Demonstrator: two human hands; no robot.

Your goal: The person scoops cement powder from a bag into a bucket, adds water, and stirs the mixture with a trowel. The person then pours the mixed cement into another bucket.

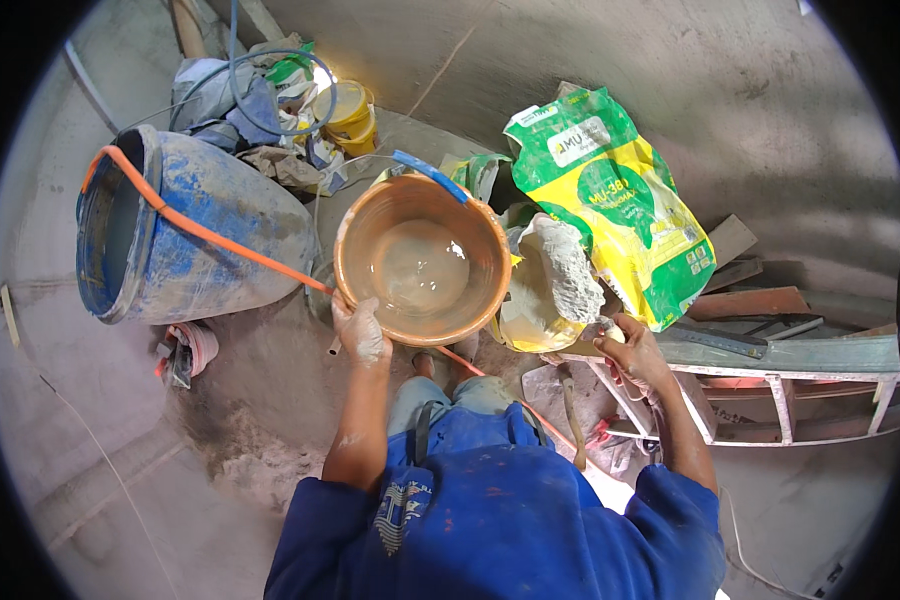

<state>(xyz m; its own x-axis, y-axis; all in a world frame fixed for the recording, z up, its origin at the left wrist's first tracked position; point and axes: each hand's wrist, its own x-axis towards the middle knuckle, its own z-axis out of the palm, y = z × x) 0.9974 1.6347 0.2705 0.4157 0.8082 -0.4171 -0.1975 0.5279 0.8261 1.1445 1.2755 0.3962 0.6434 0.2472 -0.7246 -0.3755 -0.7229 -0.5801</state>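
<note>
Well to the left of the left hand (360, 330), a blue plastic drum (185, 235) lies tilted on the concrete floor (130, 500), and an orange hose (210, 235) runs from the drum's rim down toward that hand. The left hand, dusted with pale powder, closes its fingers over the near-left rim of the orange mixing bucket (355, 235); the palm side is hidden, so the exact grip cannot be confirmed. The bucket sits directly ahead of and beside this hand, upright, and holds a shallow pool of cloudy water (422, 268) at the bottom; no powder heap or paste is visible in it. A blue-handled tool (430, 172) rests across the far rim. Between the two hands, just right of the bucket, an opened, crumpled mortar bag (550, 285) stands with grey powder showing at its mouth. The right hand (630, 345) is curled shut at the bag's lower right edge, apparently pinching the bag material or a small pale object; which of the two cannot be determined. Beyond this hand lies a sealed green-and-yellow sack (620, 205), and to its right a metal frame (770, 375) carries boards. Judged from this layout, water is already dosed into the bucket, while adding powder and mixing remain outstanding.
</note>
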